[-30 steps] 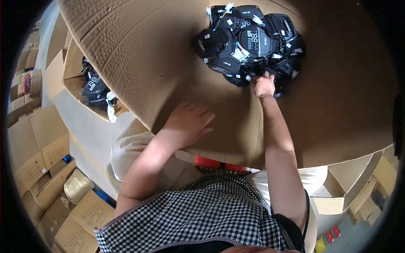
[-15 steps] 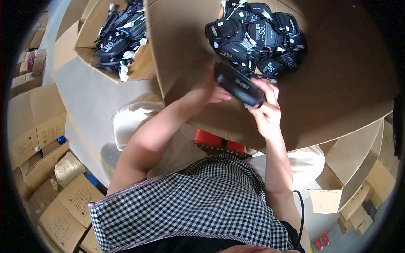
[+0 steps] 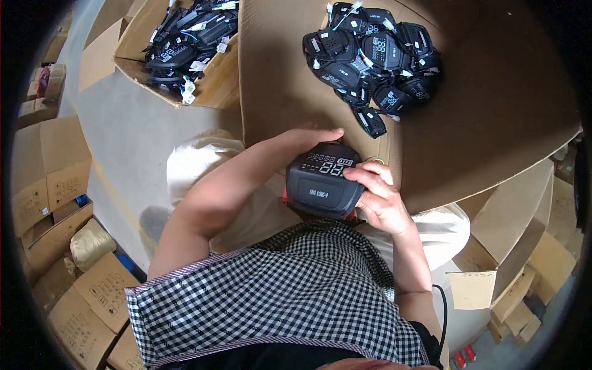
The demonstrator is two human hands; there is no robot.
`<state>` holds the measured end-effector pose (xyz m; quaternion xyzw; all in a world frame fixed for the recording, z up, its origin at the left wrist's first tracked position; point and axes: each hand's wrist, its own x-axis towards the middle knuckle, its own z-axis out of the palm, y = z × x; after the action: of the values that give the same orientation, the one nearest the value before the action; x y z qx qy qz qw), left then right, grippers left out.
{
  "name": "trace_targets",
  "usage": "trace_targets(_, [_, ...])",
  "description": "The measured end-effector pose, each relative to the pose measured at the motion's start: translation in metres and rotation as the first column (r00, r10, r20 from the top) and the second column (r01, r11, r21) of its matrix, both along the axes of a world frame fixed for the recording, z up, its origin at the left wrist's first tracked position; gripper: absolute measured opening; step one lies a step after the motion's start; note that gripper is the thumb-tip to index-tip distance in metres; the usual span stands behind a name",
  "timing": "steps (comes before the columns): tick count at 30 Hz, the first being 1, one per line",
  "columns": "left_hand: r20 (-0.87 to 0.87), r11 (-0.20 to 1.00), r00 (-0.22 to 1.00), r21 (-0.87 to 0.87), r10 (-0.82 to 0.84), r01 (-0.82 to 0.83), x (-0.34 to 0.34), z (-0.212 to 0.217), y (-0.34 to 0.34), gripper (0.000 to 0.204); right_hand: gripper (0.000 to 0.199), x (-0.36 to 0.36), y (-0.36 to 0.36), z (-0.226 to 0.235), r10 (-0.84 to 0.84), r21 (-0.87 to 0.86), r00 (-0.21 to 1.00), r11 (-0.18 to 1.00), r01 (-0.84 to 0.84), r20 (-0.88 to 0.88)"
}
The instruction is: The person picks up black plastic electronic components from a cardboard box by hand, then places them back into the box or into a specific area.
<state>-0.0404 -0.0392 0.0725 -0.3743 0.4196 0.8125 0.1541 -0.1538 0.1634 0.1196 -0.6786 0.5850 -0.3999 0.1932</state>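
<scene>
So the black display unit (image 3: 324, 187) is held close in front of the person's chest, between both hands. The right hand (image 3: 377, 196) is curled around its right edge, fingers closed over the front. The left hand (image 3: 308, 137) sits along its top edge, but the palm side is hidden behind the unit, so can't tell how tightly it grips. Just beyond the hands, on the cardboard sheet (image 3: 481, 117), is the pile of black units (image 3: 373, 55), wires too tangled to count. Half a second ago the unit was tilted and held higher, nearer that pile; now it's pulled in and turned face-up.
</scene>
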Motion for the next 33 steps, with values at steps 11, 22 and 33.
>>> trace_targets(11, [-0.369, 0.943, 0.922, -0.25, 0.117, -0.22, -0.004, -0.021, 0.008, 0.056, 0.008, -0.016, 0.008, -0.032, -0.071, 0.222, 0.996, 0.972, 0.082, -0.056])
trace_targets(22, [-0.19, 0.815, 0.979, -0.578, -0.077, -0.048, 0.02, -0.1, 0.019, 0.047, 0.014, -0.023, 0.013, -0.092, -0.61, 0.797, 0.775, 0.546, 0.259, 0.166])
trace_targets(33, [-0.137, 0.698, 0.948, -0.708, -0.288, 0.109, 0.008, -0.077, 0.019, 0.027, 0.018, -0.034, -0.073, -0.068, -0.728, 0.779, 0.452, 0.618, 0.105, 0.515])
